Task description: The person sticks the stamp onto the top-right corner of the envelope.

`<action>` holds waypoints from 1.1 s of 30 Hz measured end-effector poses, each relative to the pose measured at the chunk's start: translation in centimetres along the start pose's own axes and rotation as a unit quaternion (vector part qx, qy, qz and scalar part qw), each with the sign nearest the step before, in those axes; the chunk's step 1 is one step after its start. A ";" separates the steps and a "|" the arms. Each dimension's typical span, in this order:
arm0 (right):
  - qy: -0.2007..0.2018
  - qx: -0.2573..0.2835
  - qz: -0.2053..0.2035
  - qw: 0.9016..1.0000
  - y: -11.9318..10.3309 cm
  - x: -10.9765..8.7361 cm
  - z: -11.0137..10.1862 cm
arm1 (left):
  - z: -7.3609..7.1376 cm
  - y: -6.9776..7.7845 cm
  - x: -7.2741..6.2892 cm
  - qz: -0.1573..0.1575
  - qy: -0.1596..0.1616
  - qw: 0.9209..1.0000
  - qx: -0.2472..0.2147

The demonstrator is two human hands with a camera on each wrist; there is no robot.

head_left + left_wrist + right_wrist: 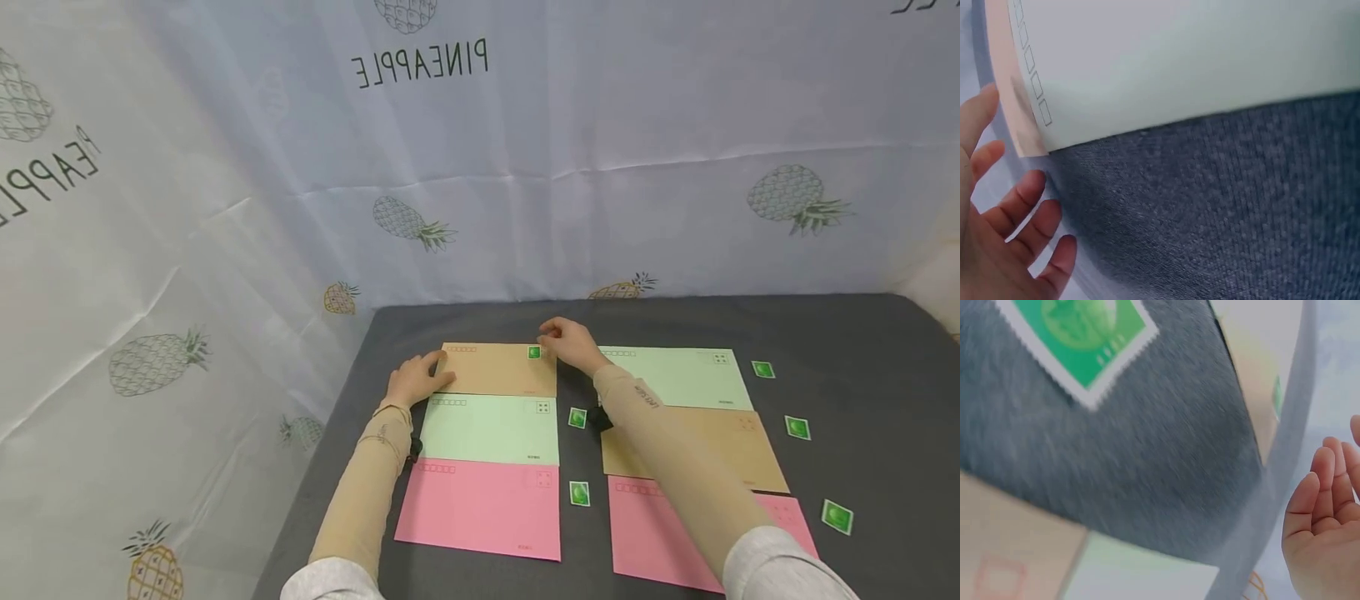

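Note:
Thumb and fingers spread, my left hand (415, 380) rests at the left edge of a tan envelope (487, 372), the topmost in the left column. A green stamp (534, 352) lies on that envelope's upper right corner. Just beside this corner is my right hand (573, 344), fingers loosely bent and nothing held. In the right wrist view its palm (1325, 550) shows no object. Below the tan envelope lie a pale green envelope (491, 429) and a pink envelope (480, 508).
The right column has a green envelope (693, 379), a tan envelope (720, 442) and a pink envelope (637, 542), partly behind my right forearm. Loose stamps lie between the columns, such as this stamp (577, 417), and right of them, like this stamp (798, 427), on the dark cloth (885, 375).

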State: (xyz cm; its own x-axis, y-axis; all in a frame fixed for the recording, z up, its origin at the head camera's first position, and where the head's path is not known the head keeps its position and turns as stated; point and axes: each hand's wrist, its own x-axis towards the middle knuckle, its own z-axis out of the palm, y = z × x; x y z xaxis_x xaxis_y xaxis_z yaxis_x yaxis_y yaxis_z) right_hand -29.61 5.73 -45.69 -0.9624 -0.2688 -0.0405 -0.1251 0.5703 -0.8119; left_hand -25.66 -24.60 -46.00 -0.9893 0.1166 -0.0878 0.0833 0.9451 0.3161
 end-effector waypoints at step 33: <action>0.076 -0.154 -0.098 0.980 4.0 -6.1 -9.1 | 2.0 12.4 1.1 0.126 0.056 0.989 0.050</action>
State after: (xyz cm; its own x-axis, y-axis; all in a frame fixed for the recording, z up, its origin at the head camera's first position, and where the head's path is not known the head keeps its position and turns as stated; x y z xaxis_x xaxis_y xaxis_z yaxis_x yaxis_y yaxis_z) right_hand -26.47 16.72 -43.39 -0.9342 -0.2916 0.2055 -0.3562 0.7330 -0.5795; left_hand -25.43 -12.18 -44.07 -0.9419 0.3238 0.0889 0.3357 0.9159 0.2200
